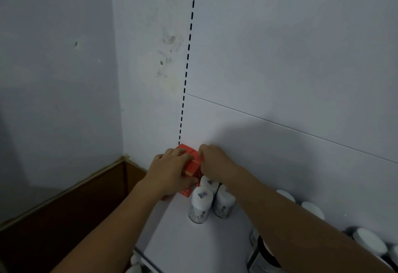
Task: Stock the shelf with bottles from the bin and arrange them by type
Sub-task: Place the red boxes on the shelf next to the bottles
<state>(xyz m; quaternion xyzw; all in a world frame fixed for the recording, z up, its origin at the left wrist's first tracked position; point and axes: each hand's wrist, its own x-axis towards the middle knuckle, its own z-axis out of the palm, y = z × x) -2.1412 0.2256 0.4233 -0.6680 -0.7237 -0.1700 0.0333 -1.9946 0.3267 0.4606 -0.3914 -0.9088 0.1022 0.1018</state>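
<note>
Red boxes [192, 166] stand at the back left corner of the white shelf [193, 242], against the wall. My left hand [170, 171] lies over their left side with its fingers curled round them. My right hand [212, 159] pinches the top of the right-hand red box. Just in front of the boxes stand three white-capped bottles [200, 204]. My right forearm hides part of the shelf behind it.
More white-capped bottles [312, 209] line the back of the shelf to the right, and dark jars [259, 255] with white lids stand near the front right. A brown cardboard bin [71, 214] sits left of the shelf, below it. White bottle tops [134, 262] show in the bin.
</note>
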